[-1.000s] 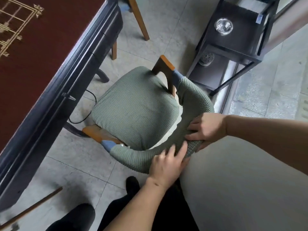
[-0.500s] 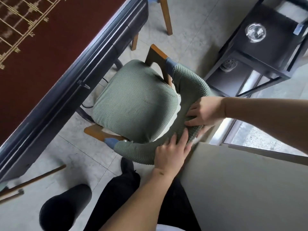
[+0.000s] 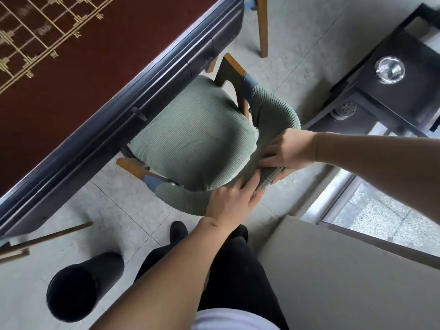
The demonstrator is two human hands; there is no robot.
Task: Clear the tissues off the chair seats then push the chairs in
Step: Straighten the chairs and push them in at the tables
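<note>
Looking down from the head view, both hands gripped the curved backrest (image 3: 269,120) of a green-covered chair (image 3: 195,144) at frame centre. The left hand (image 3: 232,201), entering from the lower middle, was closed over the padded back rail, fingers pointing toward the upper right. The right hand (image 3: 289,150), reaching in from the right edge, clasped the same rail just beside it, fingers curled over the knit cover. The chair seat lay bare of tissues, and its front edge was tucked beneath the dark rim of the tabletop (image 3: 71,75), which filled the upper left with a maroon surface and gold line pattern. A black cylindrical bin (image 3: 81,285) stood on the tiled floor (image 3: 100,206) at lower left. A dark side stand (image 3: 385,91) occupied the upper right, carrying a glass dish (image 3: 389,69).
</note>
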